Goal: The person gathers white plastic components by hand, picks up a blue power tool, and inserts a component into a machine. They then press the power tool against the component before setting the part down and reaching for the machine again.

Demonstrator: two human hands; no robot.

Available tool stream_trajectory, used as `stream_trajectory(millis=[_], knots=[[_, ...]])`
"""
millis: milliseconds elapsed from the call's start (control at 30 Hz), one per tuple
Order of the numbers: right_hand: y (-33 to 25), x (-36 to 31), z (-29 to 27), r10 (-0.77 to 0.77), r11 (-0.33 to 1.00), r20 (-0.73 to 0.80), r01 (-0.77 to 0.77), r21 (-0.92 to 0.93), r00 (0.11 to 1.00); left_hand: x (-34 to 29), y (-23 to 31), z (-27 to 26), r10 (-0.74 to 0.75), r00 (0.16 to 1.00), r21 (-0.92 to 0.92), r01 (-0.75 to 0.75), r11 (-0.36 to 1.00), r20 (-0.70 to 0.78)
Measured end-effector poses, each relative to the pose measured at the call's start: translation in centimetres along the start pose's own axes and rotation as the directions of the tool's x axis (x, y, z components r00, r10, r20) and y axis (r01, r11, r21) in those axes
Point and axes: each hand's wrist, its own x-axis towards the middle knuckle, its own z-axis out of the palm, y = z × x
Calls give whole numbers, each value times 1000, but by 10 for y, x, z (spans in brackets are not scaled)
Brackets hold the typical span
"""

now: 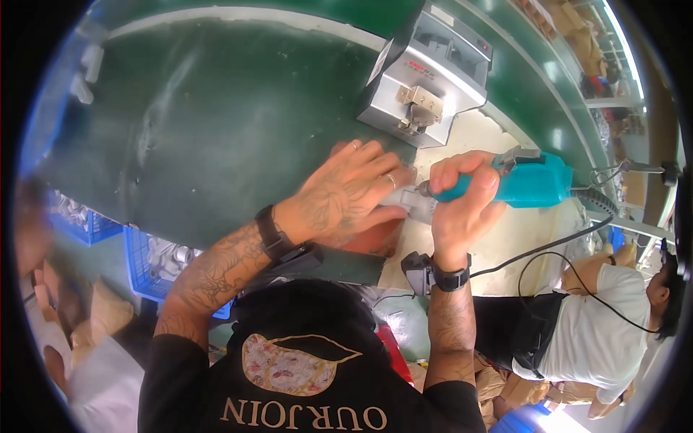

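Observation:
My right hand [469,206] is wrapped round a teal electric screwdriver [538,182], which lies nearly level with its tip pointing left. At that tip, my left hand [354,189] grips a small pale plastic part [409,200]; its fingers cover much of it. The driver's tip meets or nearly meets the part; I cannot tell which. Under my left hand shows a reddish-brown piece [382,242], mostly hidden by the palm and fingers. A black cable [534,249] runs off the driver's back end.
A silver box-shaped machine [433,76] with a metal fixture stands beyond my hands. A pale sheet [498,256] covers part of the green table [216,130]. Blue baskets [141,263] of grey-white parts sit at the left edge. Another person [599,325] is at the right.

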Motion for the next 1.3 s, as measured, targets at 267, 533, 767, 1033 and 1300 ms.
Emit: stream_trajectory(millis=[267,533,767,1033,1300], knots=[[-17,32,13,-18,999,-56,17,-31,998,-2,-1,-1,0,1000,-12,0,1000,-19],[13,72,34,-154,981,-81,143,-131,985,-1,-2,-5,2,999,-80,2,997,51],[10,67,36,-72,993,-4,71,-90,997,-2,-2,-2,16,1000,-63,-16,998,2],[-24,10,2,-27,999,-43,29,41,999,-2,1,-4,-7,1000,-65,9,998,26],[-23,-21,-10,35,999,-49,-36,-18,998,2,1,-5,-30,999,-68,29,997,-13]])
